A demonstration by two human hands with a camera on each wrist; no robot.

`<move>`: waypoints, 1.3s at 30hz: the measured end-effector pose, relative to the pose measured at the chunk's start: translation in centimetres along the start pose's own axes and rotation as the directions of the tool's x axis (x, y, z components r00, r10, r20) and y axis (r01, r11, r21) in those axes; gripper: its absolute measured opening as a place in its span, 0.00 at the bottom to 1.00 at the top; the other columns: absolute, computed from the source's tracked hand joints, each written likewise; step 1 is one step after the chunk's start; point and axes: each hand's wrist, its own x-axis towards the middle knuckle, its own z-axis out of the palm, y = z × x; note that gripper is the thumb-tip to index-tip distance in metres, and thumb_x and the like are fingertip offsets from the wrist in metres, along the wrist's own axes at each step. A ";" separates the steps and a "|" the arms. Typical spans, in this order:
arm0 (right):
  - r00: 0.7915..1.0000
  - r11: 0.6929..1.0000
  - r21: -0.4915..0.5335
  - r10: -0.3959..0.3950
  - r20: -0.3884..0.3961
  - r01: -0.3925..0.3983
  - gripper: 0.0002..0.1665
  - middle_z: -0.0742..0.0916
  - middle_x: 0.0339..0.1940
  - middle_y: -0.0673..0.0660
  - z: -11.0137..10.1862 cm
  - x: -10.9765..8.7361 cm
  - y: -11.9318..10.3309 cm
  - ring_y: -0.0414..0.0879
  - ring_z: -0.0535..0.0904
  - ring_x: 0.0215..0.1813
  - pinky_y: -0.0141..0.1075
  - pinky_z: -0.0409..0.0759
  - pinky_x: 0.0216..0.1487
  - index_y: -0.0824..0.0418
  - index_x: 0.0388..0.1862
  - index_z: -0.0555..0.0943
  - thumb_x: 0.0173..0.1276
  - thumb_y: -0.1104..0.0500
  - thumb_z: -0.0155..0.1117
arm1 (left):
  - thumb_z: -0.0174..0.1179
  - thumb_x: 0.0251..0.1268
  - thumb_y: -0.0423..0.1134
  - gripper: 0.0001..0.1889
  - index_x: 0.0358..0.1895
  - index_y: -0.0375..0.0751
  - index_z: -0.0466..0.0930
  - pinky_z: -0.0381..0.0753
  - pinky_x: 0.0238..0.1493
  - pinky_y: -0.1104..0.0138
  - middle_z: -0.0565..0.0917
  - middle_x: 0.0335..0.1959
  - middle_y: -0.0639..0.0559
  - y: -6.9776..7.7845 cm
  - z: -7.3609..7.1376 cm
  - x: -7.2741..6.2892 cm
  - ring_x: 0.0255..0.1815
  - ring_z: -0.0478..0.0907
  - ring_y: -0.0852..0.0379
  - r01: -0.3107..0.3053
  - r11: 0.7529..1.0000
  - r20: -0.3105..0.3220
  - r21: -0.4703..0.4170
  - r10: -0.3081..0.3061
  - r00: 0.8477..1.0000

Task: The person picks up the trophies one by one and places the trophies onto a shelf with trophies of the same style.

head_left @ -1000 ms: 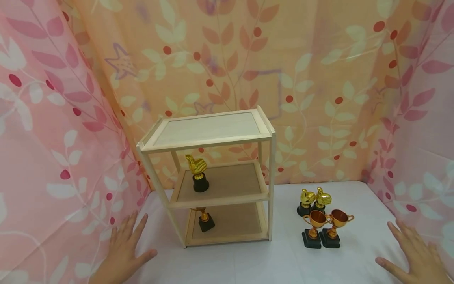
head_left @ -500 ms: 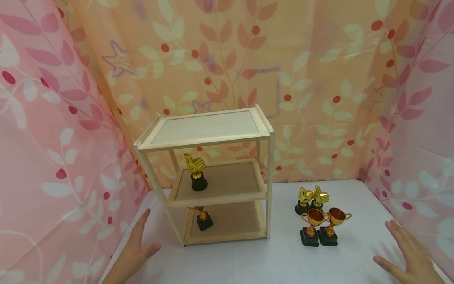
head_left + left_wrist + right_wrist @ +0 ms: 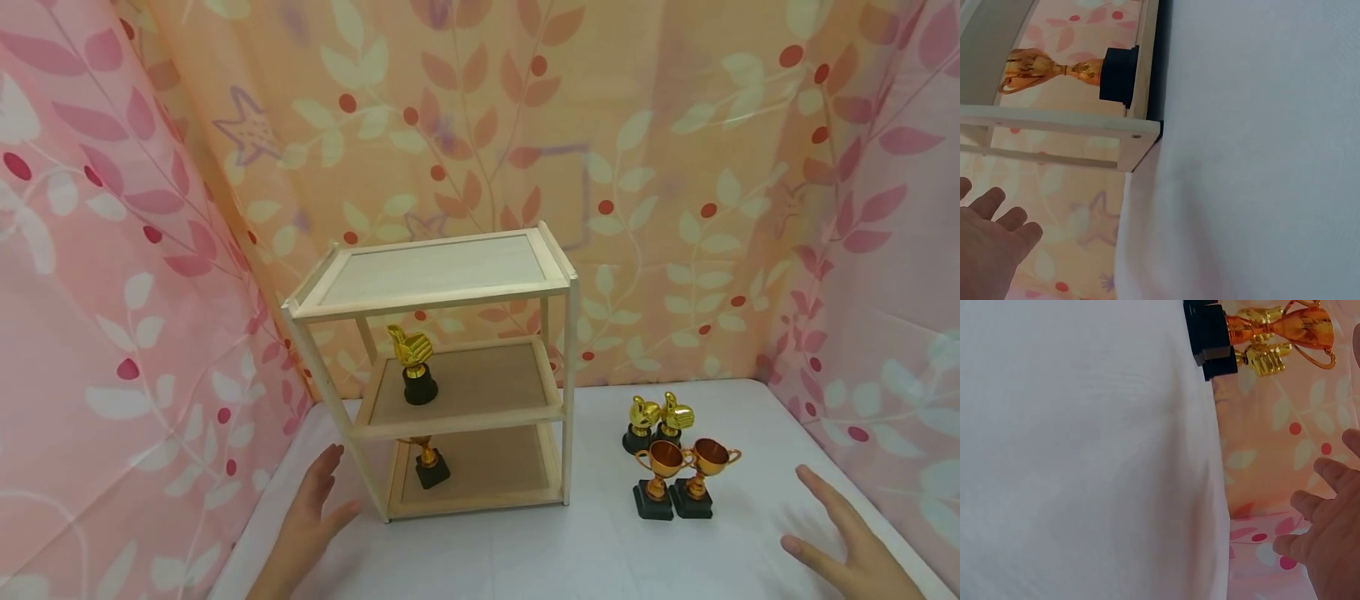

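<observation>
A pale wooden three-tier shelf (image 3: 431, 304) stands on the table. On its middle tier sits a gold thumbs-up trophy (image 3: 412, 358) with a black base. A bronze-coloured cup trophy (image 3: 429, 462) stands on the bottom tier, its top partly hidden by the tier above. Beside the shelf's left front post, my left hand (image 3: 307, 521) hovers with fingers extended, holding nothing. To the right, two cup trophies (image 3: 656, 475) stand in front of two thumbs-up trophies (image 3: 673, 417). My right hand (image 3: 851, 542), fingers apart and holding nothing, is off to the right of these.
A white cloth (image 3: 540, 550) covers the table. Patterned orange fabric (image 3: 660, 250) hangs behind the shelf, with pink fabric (image 3: 97, 333) at the left and more pink fabric (image 3: 900, 317) at the right. The shelf's top tier (image 3: 442, 271) bears nothing.
My left hand has moved right, closer to the shelf's left post, and turned sideways. My right hand has shifted slightly left. The shelf and trophies stay in place, while the head view shifts slightly.
</observation>
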 end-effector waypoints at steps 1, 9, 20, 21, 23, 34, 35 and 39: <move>1.000 1.000 0.010 0.005 0.010 -0.005 0.58 0.45 0.82 0.77 0.0 0.0 0.0 0.83 0.39 0.75 0.83 0.32 0.60 0.55 0.86 0.35 0.75 0.46 0.64 | 0.71 0.60 0.25 0.46 0.80 0.37 0.54 0.57 0.68 0.87 0.62 0.77 0.31 0.0 0.2 0.0 0.73 0.58 0.82 0.011 1.000 -0.001 -0.015 -0.011 1.000; 0.989 0.995 0.000 0.104 0.103 -0.104 0.59 0.47 0.80 0.80 0.0 0.9 -0.7 0.82 0.46 0.70 0.85 0.51 0.53 0.60 0.85 0.34 0.76 0.40 0.61 | 0.70 0.63 0.29 0.43 0.79 0.41 0.57 0.63 0.69 0.81 0.67 0.76 0.38 -0.5 1.4 0.3 0.71 0.62 0.78 0.048 0.998 0.001 -0.040 -0.048 0.999; 0.980 0.989 0.036 0.135 0.146 -0.141 0.59 0.47 0.80 0.80 0.0 1.0 -1.8 0.83 0.45 0.72 0.86 0.50 0.54 0.59 0.85 0.34 0.77 0.40 0.60 | 0.67 0.69 0.33 0.33 0.75 0.35 0.64 0.74 0.63 0.78 0.75 0.71 0.38 -0.5 2.6 0.5 0.65 0.74 0.70 0.163 0.978 0.006 -0.133 -0.164 0.986; 0.981 0.989 0.048 0.129 0.143 -0.137 0.58 0.47 0.80 0.79 0.0 1.0 -1.8 0.83 0.45 0.72 0.86 0.49 0.54 0.59 0.85 0.34 0.77 0.41 0.60 | 0.66 0.70 0.33 0.33 0.74 0.34 0.64 0.75 0.62 0.78 0.75 0.70 0.37 -0.6 2.7 0.5 0.64 0.75 0.69 0.168 0.975 0.011 -0.146 -0.169 0.986; 0.986 0.991 0.065 0.107 0.128 -0.116 0.57 0.49 0.80 0.79 0.0 0.8 -1.8 0.83 0.45 0.72 0.86 0.47 0.55 0.58 0.85 0.36 0.77 0.42 0.61 | 0.66 0.70 0.35 0.31 0.73 0.35 0.66 0.78 0.61 0.76 0.75 0.69 0.37 -0.6 2.9 0.6 0.64 0.77 0.66 0.193 0.966 0.019 -0.174 -0.192 0.981; 0.987 0.991 0.086 0.087 0.135 -0.099 0.55 0.54 0.80 0.78 0.3 1.7 -1.8 0.81 0.50 0.72 0.84 0.54 0.55 0.56 0.86 0.40 0.76 0.41 0.61 | 0.65 0.71 0.34 0.22 0.65 0.33 0.74 0.83 0.54 0.73 0.82 0.58 0.32 -1.3 3.6 0.6 0.55 0.84 0.59 0.152 0.974 -0.027 -0.169 -0.158 0.987; 0.987 0.990 0.104 0.081 0.136 -0.096 0.55 0.54 0.80 0.77 0.4 1.8 -1.8 0.80 0.50 0.73 0.84 0.54 0.57 0.56 0.86 0.41 0.76 0.42 0.62 | 0.65 0.72 0.34 0.21 0.64 0.33 0.74 0.83 0.54 0.73 0.82 0.58 0.32 -1.3 3.7 0.6 0.55 0.84 0.59 0.145 0.975 -0.025 -0.169 -0.152 0.988; 0.994 0.990 0.135 0.030 0.104 -0.044 0.52 0.59 0.80 0.75 0.8 2.0 -1.5 0.56 0.53 0.82 0.75 0.52 0.71 0.57 0.85 0.45 0.76 0.44 0.63 | 0.63 0.73 0.34 0.18 0.62 0.37 0.76 0.83 0.55 0.72 0.82 0.57 0.31 -1.4 3.7 0.6 0.54 0.85 0.59 0.139 0.973 -0.015 -0.183 -0.144 0.989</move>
